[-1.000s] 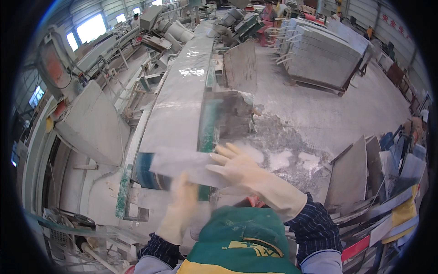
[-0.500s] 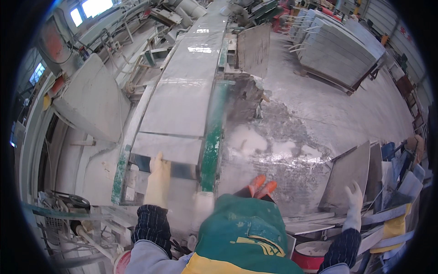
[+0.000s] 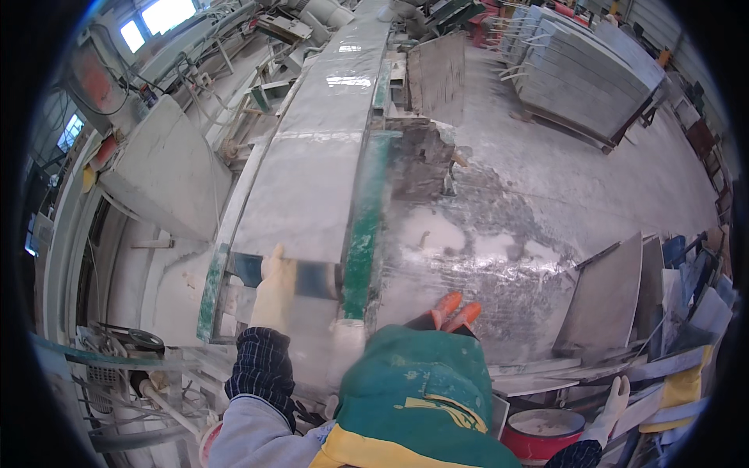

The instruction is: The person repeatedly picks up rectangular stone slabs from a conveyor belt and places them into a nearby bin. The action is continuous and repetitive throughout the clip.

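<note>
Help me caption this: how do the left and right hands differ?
The left hand is at the near end of the conveyor; the right hand is beside the red bucket.
The left hand's sleeve shows at length; the right hand's is mostly cut off.
Both wear pale gloves.

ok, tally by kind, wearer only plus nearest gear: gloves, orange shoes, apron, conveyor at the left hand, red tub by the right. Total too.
Gloves: 2, on the left hand and right hand
Orange shoes: 2
Apron: 1
Conveyor: 1
Red tub: 1
Total: 7
</note>
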Available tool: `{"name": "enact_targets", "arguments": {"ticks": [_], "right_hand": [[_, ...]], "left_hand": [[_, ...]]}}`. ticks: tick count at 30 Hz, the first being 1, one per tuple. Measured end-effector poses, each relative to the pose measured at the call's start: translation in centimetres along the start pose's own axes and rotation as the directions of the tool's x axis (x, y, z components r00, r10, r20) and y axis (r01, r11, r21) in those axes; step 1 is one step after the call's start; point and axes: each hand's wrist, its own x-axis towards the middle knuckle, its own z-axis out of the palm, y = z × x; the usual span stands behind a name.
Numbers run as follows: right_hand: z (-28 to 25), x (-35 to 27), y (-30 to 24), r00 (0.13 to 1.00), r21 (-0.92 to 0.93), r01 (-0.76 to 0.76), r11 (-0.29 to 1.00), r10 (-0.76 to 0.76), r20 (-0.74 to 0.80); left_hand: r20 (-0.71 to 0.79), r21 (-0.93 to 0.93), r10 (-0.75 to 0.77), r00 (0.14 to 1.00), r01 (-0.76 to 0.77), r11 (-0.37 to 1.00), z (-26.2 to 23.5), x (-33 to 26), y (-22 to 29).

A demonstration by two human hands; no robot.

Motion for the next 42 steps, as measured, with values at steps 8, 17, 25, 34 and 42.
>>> {"name": "enact_targets", "arguments": {"ticks": [8, 17, 25, 34, 42], "right_hand": [[-0.1, -1.7, 0.1, 0.999, -0.092, 0.034, 0.995, -0.037, -0.033], [-2.9, -0.2, 7.4, 0.894, -0.658, -0.017, 0.753, -0.284, -0.348], [-0.9, -2.0, 6.8, 0.881, -0.816, -0.27, 0.511, -0.211, -0.424], [-3.6, -0.3, 10.9, 0.897, -0.596, -0.193, 0.779, -0.107, -0.43], [-1.0, -4.1, 7.1, 0.582, -0.844, -0.326, 0.426, -0.613, -0.534]], "left_hand": [[0.001, 0.013, 0.021, 1.0, -0.021, 1.0, -0.4, 1.1, -0.3], [0.162, 0.711, -0.006, 0.987, -0.112, 0.694, -1.9, -0.5, 3.0], [0.299, 0.538, 0.027, 0.954, -0.191, 0.821, -1.1, -2.8, 2.6], [0.172, 0.4, -0.101, 0.98, 0.024, 0.916, -2.2, -2.8, 3.3], [0.511, 0.676, 0.364, 0.779, -0.626, 0.39, 2.1, -10.0, 2.1]]}}
